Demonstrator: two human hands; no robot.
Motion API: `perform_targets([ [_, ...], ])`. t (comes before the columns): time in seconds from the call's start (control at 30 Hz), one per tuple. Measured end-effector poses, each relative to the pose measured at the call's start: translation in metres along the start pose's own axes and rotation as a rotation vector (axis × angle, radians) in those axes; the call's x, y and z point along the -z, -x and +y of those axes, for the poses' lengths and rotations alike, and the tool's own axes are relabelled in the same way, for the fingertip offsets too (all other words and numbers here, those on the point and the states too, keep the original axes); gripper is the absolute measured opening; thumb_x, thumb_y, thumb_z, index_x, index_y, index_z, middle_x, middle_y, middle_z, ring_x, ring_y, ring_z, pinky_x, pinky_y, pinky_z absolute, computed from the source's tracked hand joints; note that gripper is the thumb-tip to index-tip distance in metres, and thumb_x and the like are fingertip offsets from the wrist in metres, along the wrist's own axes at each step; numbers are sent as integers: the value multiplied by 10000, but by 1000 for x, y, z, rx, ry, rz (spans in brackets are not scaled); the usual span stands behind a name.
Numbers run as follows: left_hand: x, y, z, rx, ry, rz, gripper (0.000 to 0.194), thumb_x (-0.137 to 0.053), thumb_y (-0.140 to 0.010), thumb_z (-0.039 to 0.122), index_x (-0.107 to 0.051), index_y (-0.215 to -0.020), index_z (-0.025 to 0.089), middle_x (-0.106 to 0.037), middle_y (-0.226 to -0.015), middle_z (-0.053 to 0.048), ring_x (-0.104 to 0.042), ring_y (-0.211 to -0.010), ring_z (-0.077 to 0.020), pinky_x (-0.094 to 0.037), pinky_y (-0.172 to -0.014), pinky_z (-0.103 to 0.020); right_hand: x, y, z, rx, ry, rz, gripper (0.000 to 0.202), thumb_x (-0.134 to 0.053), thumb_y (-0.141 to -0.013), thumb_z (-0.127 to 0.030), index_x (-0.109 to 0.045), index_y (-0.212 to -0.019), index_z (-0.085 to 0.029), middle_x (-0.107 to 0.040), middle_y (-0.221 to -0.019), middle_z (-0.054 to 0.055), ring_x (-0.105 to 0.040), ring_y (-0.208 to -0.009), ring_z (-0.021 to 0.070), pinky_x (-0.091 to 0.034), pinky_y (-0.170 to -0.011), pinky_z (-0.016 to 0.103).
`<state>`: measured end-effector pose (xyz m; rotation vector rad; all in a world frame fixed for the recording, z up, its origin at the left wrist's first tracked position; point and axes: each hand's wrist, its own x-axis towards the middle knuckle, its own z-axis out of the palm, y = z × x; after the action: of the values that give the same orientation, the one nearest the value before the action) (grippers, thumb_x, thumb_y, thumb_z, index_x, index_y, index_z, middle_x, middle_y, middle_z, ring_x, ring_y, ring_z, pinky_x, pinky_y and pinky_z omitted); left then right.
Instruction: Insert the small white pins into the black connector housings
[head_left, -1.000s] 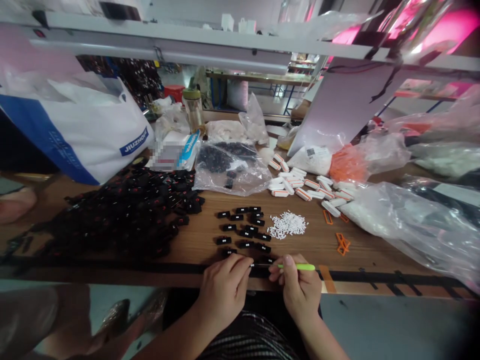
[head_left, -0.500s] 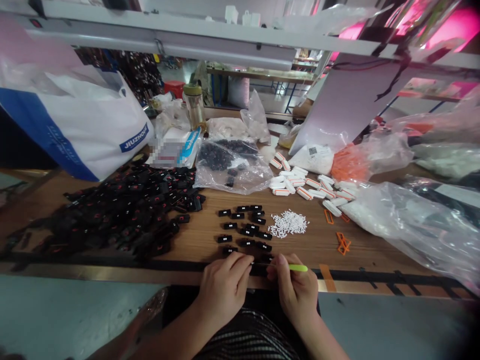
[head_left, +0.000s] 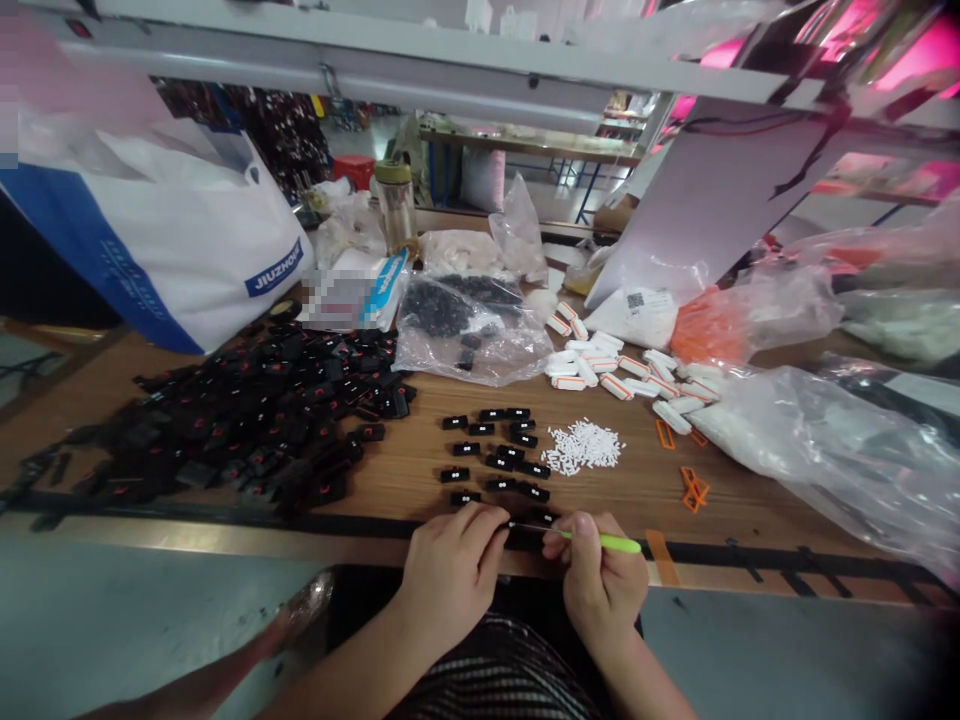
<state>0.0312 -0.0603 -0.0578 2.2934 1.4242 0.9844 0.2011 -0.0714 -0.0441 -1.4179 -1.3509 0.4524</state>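
Lime green marks the handle of the thin-shafted tool (head_left: 621,543) that, in the head view, is gripped in the right hand (head_left: 596,570), nearer the counter edge than the white peg pile (head_left: 583,446). Its shaft is pointed toward the left hand (head_left: 457,560), by whose closed fingertips a small dark piece (head_left: 512,525) is pinched; most of it is hidden. Left of the peg pile, black blocks (head_left: 501,462) with paired white dots are laid in loose rows on the wooden counter (head_left: 409,460). Farther left, dark parts (head_left: 255,420) are heaped. Behind the pile, white cases (head_left: 616,387), some orange-striped, are scattered; behind and to its left, black pieces are held in a clear bag (head_left: 469,350). Orange frames (head_left: 694,490) are placed to its right, slightly nearer the edge.
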Motion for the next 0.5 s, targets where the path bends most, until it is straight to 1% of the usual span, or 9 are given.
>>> perform_targets([
  [0.1,0,1,0,-1,6,5,166,-536,-949,209,-660,-1060,220,-744,-958,-43,-714,-751,-199,-574,-694,-319,-1,2,1,-6,-39,35,445,-462,-993,-412,-668,-674,-181,-660,-601,37,-603,-466,129,-480,-469,242],
  [0.23,-1,2,1,5,8,-3,168,-535,-948,202,-656,-1062,225,-746,-963,-34,-711,-743,-200,-570,-687,-327,-3,3,3,-6,-19,-5,457,-478,-988,-400,-642,-619,-186,-660,-588,34,-618,-473,128,-484,-481,239],
  [0.33,0,2,0,9,8,-7,173,-533,-947,200,-655,-1067,227,-746,-967,-31,-710,-745,-201,-571,-686,-330,-4,3,3,10,9,-13,421,-478,-988,-363,-661,-654,-184,-666,-601,29,-618,-472,124,-481,-486,236],
  [0.4,-1,1,-1,7,8,-6,176,-534,-945,198,-655,-1070,227,-745,-971,-29,-711,-747,-204,-574,-685,-336,-3,2,3,37,44,-41,384,-480,-985,-332,-667,-684,-184,-670,-610,24,-624,-478,124,-480,-500,234],
  [0.5,-1,1,-1,1,10,-3,182,-536,-937,189,-654,-1072,224,-745,-975,-29,-712,-746,-208,-576,-683,-344,1,0,1,99,121,-134,343,-476,-983,-281,-643,-697,-193,-661,-608,12,-629,-498,127,-464,-523,233],
])
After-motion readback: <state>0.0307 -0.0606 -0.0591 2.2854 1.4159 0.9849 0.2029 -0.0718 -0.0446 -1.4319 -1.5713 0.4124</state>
